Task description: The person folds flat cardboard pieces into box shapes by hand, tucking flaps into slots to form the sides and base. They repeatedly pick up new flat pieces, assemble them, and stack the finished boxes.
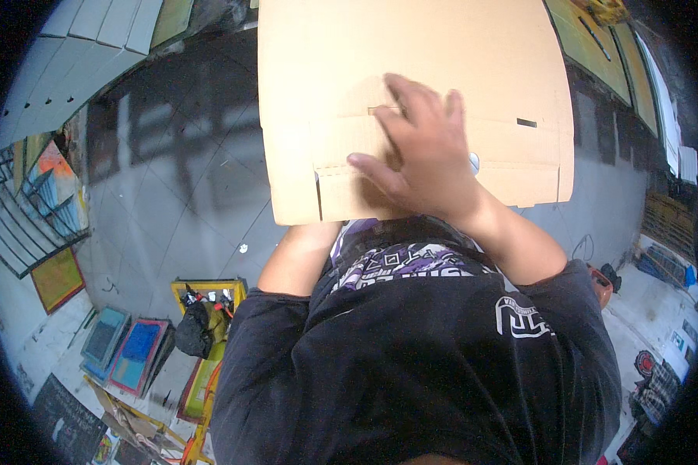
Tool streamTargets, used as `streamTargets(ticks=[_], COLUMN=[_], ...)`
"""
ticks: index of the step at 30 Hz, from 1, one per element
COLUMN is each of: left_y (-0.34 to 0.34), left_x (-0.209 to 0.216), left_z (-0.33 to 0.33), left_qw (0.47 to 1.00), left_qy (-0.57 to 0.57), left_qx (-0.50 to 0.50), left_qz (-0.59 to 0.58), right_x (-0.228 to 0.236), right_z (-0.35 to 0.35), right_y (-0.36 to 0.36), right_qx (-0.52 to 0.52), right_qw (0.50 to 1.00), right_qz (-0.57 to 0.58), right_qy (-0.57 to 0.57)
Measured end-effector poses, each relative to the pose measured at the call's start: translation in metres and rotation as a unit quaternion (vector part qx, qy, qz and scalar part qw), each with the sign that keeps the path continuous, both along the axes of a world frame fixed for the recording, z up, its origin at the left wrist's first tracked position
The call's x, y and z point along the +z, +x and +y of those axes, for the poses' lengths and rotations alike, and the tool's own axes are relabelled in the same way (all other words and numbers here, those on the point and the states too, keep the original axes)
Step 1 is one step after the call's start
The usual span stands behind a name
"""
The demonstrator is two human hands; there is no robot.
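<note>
A large flat piece of tan cardboard (326, 62) lies in front of my body, with cut slots and a creased flap along its near edge. Over its near half is my right hand (430, 151), palm down, the fingers spread and slightly blurred. Whether that palm presses on the board or hovers just above it, I cannot tell. A round opening (474, 161) shows beside my right wrist, and a dark slot (526, 122) lies further right. My left forearm (298, 260) goes under the near left edge; the cardboard hides that hand.
Grey tiled floor (178, 155) stretches around the cardboard. White box-like panels (93, 46) stand at the upper left, yellowish panels (585, 46) at the upper right. Framed screens (136, 353) lean at the lower left, near a yellow stand (240, 287) holding a dark bag (194, 329).
</note>
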State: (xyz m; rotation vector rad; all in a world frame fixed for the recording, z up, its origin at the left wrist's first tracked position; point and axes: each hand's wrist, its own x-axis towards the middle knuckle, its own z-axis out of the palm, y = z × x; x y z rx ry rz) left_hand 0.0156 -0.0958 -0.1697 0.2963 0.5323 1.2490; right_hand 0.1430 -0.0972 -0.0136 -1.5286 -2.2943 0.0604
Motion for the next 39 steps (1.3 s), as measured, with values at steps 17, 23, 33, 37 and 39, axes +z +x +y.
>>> streamTargets(ticks=[17,23,33,37,39], left_y=[-0.021,-0.023,-0.016,-0.016,-0.016], left_x=[-0.001,-0.002,-0.001,0.0,0.001], left_z=[0.011,0.014,0.02,0.02,0.019], left_qw=[1.0,1.0,0.999,0.999,0.999], left_qy=[0.007,0.011,0.019,0.021,0.021], left_qx=[0.003,0.0,-0.004,-0.003,-0.004], left_qz=[0.016,0.023,0.031,0.033,0.034], right_x=[-0.009,-0.011,-0.011,-0.01,-0.009], right_z=[-0.002,-0.006,-0.007,-0.007,-0.007], right_y=[0.06,0.079,0.083,0.086,0.087], right_qx=[-0.041,-0.066,-0.06,-0.047,-0.047], right_qw=[0.963,0.964,0.973,0.973,0.974], right_qz=[0.254,0.242,0.197,0.195,0.192], right_qy=[-0.076,-0.089,-0.107,-0.112,-0.114])
